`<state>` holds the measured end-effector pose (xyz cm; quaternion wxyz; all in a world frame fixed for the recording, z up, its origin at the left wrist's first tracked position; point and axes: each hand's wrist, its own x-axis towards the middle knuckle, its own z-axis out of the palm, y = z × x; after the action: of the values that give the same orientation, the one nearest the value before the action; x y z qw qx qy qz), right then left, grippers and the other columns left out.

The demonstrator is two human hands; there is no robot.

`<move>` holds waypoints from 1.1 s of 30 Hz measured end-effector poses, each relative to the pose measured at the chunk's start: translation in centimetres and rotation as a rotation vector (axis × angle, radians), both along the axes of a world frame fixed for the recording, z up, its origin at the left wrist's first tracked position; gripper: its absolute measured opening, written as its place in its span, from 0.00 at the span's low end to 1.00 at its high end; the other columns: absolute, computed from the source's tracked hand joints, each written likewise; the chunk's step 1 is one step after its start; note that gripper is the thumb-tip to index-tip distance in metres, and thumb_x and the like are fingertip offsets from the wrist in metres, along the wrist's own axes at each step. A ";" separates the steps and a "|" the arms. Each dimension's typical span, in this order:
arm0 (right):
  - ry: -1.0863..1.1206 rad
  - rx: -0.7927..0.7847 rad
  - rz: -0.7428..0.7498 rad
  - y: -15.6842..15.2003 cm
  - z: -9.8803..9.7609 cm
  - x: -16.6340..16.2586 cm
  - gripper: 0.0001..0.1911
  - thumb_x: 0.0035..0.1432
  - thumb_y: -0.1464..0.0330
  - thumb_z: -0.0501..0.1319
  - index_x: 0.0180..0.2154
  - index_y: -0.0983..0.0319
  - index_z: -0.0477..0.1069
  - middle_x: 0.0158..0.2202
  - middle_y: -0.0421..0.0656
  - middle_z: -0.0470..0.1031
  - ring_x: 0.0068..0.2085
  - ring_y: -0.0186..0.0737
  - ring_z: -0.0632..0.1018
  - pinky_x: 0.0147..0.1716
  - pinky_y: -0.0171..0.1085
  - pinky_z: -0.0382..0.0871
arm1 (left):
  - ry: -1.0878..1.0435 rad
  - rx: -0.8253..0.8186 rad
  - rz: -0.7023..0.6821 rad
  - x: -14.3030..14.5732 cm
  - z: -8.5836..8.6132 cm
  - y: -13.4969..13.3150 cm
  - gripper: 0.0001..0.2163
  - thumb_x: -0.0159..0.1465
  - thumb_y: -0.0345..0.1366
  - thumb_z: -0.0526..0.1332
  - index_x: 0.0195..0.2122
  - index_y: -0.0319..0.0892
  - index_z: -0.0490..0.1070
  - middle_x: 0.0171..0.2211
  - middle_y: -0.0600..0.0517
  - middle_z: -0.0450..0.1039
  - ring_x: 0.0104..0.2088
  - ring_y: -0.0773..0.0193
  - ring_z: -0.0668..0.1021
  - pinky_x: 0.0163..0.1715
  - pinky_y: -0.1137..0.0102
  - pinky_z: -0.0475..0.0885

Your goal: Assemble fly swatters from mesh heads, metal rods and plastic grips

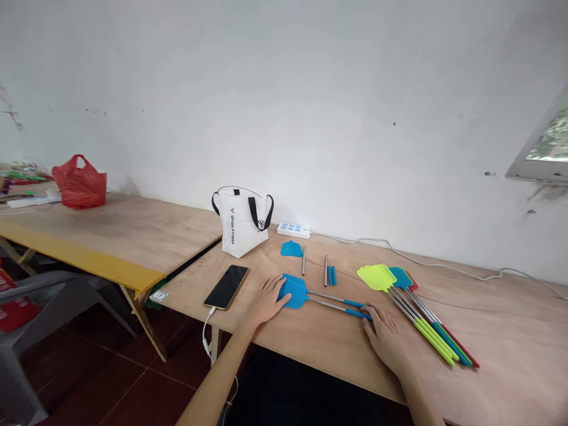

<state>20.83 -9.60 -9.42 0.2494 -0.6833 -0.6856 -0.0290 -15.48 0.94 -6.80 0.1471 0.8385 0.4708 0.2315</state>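
At the far left, on a neighbouring plywood table with a yellow front edge (84, 254), I noted a knotted-looking red plastic bag (82, 188). Next, on my own pale plywood table (310, 349), lay a black-screened rectangular phone (226, 287), a white cable (205, 337) plugged into its near end. Beyond it stood a white bag with black handles (239, 228), dark lettering on its side.

My left hand (265, 300) was palm down, fingers loosely spread and thumb apart, touching the square mesh heads of two blue flyswatters with silver metal shafts (295, 293). These lay side by side before me, heads left, handles right.

Behind them, left to right, I recorded a loose blue mesh head (290, 249), a white power strip (293, 230) by the wall, two silver metal tubes (325, 272) — standing apart from each other — and two short blue sleeves (332, 276).

My right hand (384, 331) rested with its fingertips at the blue handle ends; whether it gripped them, I could not tell. Further right lay a fanned bundle of yellow-green, blue and red flyswatters (426, 331), touching neither hand.
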 end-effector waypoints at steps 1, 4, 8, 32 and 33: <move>-0.003 0.000 -0.001 0.0 0.0 0.0 0.21 0.67 0.60 0.45 0.53 0.56 0.69 0.57 0.47 0.74 0.58 0.49 0.75 0.58 0.51 0.67 | 0.001 -0.001 0.002 0.0 0.0 0.0 0.30 0.73 0.57 0.48 0.69 0.43 0.58 0.71 0.43 0.56 0.70 0.50 0.60 0.68 0.54 0.56; -0.013 0.002 0.007 0.0 0.0 0.0 0.21 0.67 0.61 0.45 0.53 0.56 0.70 0.56 0.47 0.74 0.57 0.49 0.75 0.57 0.50 0.68 | -0.002 0.016 0.005 0.0 -0.1 0.1 0.30 0.73 0.57 0.48 0.69 0.44 0.58 0.70 0.44 0.57 0.70 0.49 0.61 0.68 0.54 0.56; -0.022 0.010 0.007 0.0 0.0 0.1 0.20 0.67 0.62 0.46 0.52 0.55 0.71 0.56 0.46 0.74 0.57 0.48 0.76 0.57 0.49 0.68 | 0.001 0.025 0.004 -0.1 0.0 0.0 0.30 0.73 0.57 0.47 0.69 0.45 0.58 0.70 0.44 0.58 0.69 0.49 0.61 0.68 0.54 0.56; -0.026 0.005 0.024 0.1 0.0 0.1 0.21 0.68 0.60 0.44 0.52 0.58 0.70 0.57 0.49 0.74 0.58 0.50 0.75 0.58 0.51 0.67 | 0.002 0.031 0.000 0.0 0.3 -0.3 0.29 0.73 0.56 0.48 0.68 0.44 0.58 0.70 0.44 0.59 0.69 0.50 0.62 0.68 0.55 0.56; -0.023 0.005 0.027 0.0 0.0 0.1 0.21 0.68 0.60 0.44 0.52 0.58 0.70 0.56 0.49 0.74 0.58 0.50 0.75 0.58 0.51 0.67 | 0.007 0.026 0.005 0.0 0.3 -0.3 0.29 0.73 0.56 0.48 0.68 0.44 0.58 0.70 0.44 0.58 0.69 0.50 0.61 0.68 0.55 0.56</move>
<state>20.96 -9.55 -9.44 0.2435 -0.6728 -0.6977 -0.0354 -15.46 0.63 -6.49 0.1341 0.8400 0.4702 0.2350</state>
